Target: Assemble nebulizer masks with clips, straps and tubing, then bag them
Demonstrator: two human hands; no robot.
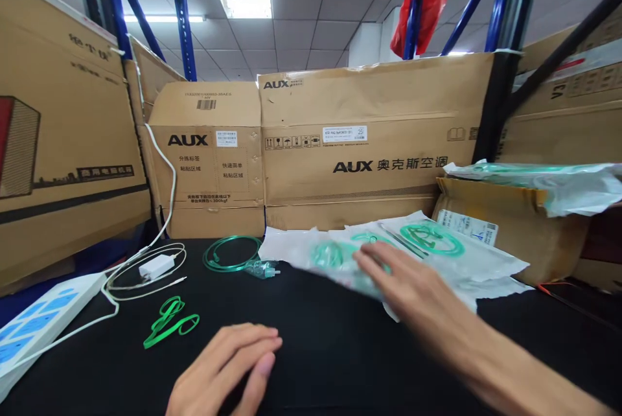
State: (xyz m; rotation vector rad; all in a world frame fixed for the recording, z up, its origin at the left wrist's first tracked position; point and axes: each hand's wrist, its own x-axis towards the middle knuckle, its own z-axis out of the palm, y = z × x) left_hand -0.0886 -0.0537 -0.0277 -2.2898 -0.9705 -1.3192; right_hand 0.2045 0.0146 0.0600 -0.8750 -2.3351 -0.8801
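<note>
My left hand (226, 370) hovers low over the black tabletop, fingers loosely curved and nothing in them. To the right, my right hand (405, 280), smeared by motion, has its fingers on a clear plastic bag (335, 254) holding green tubing; its thumb is hidden. The bag is blurred too. Beneath and beside it lie other flat packs (432, 238) with coiled green tubes. A loose coil of green tubing (233, 254) rests on the table near the back, its end by a clear nebulizer-like cup (264, 269). A green elastic strap (170, 322) lies left of my left hand.
A white power strip (48, 319) with blue sockets stands at left, beside a white adapter (156, 266) and its cable. Cardboard boxes (359, 144) wall the back and sides. At right, another bag of tubing (534, 176) sits atop an open carton (510, 234).
</note>
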